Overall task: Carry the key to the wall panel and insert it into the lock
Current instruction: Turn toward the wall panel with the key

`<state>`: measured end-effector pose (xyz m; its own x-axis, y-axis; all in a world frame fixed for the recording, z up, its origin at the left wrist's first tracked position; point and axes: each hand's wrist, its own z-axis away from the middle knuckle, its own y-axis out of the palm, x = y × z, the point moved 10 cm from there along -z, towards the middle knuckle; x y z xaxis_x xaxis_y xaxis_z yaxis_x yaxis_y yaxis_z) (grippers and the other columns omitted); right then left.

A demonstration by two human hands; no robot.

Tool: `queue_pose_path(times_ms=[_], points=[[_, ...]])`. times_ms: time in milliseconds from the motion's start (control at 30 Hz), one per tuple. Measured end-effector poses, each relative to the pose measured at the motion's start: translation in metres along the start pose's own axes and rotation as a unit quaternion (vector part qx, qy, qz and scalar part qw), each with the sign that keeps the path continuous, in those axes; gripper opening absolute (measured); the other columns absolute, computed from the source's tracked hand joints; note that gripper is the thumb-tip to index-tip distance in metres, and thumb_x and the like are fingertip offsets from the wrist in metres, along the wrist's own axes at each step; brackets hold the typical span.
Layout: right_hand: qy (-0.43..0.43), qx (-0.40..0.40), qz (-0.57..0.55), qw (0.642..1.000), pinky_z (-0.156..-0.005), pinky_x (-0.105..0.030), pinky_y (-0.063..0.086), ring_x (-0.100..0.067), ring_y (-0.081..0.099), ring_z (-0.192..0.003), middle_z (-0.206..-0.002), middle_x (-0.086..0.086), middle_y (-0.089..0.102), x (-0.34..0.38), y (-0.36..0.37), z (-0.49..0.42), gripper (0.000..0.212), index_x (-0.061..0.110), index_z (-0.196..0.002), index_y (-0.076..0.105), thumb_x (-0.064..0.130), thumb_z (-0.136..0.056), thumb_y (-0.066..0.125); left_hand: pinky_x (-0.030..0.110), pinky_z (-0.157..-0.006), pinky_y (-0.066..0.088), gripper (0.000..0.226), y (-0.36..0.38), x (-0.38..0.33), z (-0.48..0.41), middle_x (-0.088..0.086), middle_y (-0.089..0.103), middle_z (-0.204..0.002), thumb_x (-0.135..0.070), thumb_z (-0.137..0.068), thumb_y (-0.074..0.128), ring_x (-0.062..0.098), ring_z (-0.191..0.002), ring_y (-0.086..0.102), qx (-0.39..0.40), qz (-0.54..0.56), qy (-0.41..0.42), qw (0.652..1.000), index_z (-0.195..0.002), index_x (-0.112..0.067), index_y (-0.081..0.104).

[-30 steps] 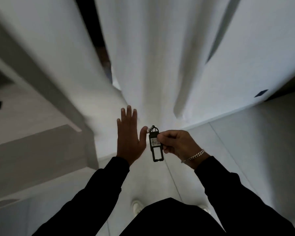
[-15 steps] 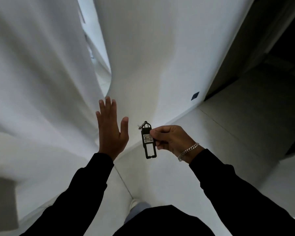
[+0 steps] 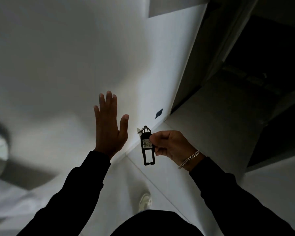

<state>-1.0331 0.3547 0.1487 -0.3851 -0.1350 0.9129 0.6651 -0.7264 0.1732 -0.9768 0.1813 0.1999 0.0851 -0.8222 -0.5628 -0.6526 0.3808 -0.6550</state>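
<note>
We look down over two dark-sleeved arms toward a white wall (image 3: 75, 65) and pale floor (image 3: 203, 133). Our left hand (image 3: 109, 132) is raised, flat and spread, fingers together and thumb apart, back toward us, holding nothing. Our right hand (image 3: 170, 145) is curled, thumb and forefinger pinching a black key tag (image 3: 148, 147) that hangs downward, its white label reading 402. At the tag's top ring a small pale key (image 3: 138, 130) sticks out to the left, between the two hands and touching neither. A chain bracelet (image 3: 189, 159) circles the right wrist. Low on the wall sits a small dark square (image 3: 159, 113). One pale shoe (image 3: 145, 201) shows below.
</note>
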Motion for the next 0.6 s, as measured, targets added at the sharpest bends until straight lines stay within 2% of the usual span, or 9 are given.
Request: queue_pose_path(times_ms=[100,200,300,433,600], points=[[-0.017,-0.014,-0.006,1.0,-0.051,-0.02,0.053,-0.009,0.058,-0.05,-0.061,-0.003,0.067,0.038,-0.05,-0.041,0.017,0.015,-0.069,0.075,0.007,-0.083,0.069,0.057,-0.126,0.0,0.065,0.04,-0.025,-0.076,0.019,0.013,-0.167,-0.032,-0.102,0.037,0.033,-0.156,-0.001,0.007,-0.006,0.038,0.999,-0.155,0.0,0.019],[-0.037,-0.029,-0.018,0.999,-0.05,-0.019,0.053,-0.008,0.058,-0.049,-0.061,-0.002,0.067,0.073,-0.099,-0.077,0.019,0.014,-0.069,0.075,0.005,-0.084,0.067,0.053,-0.126,-0.002,0.064,0.07,-0.054,-0.144,0.021,0.013,-0.166,-0.03,-0.102,0.037,0.037,-0.156,0.0,0.005,0.002,0.061,0.998,-0.155,0.001,0.018],[-0.058,-0.03,-0.03,0.997,-0.048,-0.018,0.051,-0.008,0.058,-0.048,-0.061,-0.003,0.066,0.107,-0.141,-0.111,0.014,0.013,-0.073,0.074,0.005,-0.083,0.067,0.049,-0.126,-0.003,0.063,0.093,-0.079,-0.198,0.021,0.013,-0.166,-0.029,-0.102,0.038,0.038,-0.156,0.001,-0.02,0.008,0.084,0.996,-0.155,0.0,0.019],[-0.083,-0.023,-0.024,0.996,-0.048,-0.018,0.051,-0.008,0.058,-0.049,-0.07,-0.011,0.063,0.152,-0.201,-0.164,0.005,0.008,-0.085,0.071,0.004,-0.084,0.067,0.052,-0.126,-0.002,0.063,0.126,-0.1,-0.258,0.021,0.015,-0.166,-0.031,-0.103,0.038,0.038,-0.155,0.002,-0.062,-0.009,0.087,0.994,-0.155,-0.001,0.02],[-0.098,0.021,-0.003,0.995,-0.049,-0.018,0.053,-0.008,0.06,-0.051,-0.066,0.0,0.072,0.208,-0.267,-0.219,0.015,0.018,-0.073,0.075,0.006,-0.081,0.07,0.056,-0.126,0.0,0.062,0.163,-0.132,-0.318,0.023,0.017,-0.165,-0.032,-0.103,0.038,0.039,-0.155,0.004,-0.115,-0.061,0.087,0.988,-0.154,0.0,0.022]])
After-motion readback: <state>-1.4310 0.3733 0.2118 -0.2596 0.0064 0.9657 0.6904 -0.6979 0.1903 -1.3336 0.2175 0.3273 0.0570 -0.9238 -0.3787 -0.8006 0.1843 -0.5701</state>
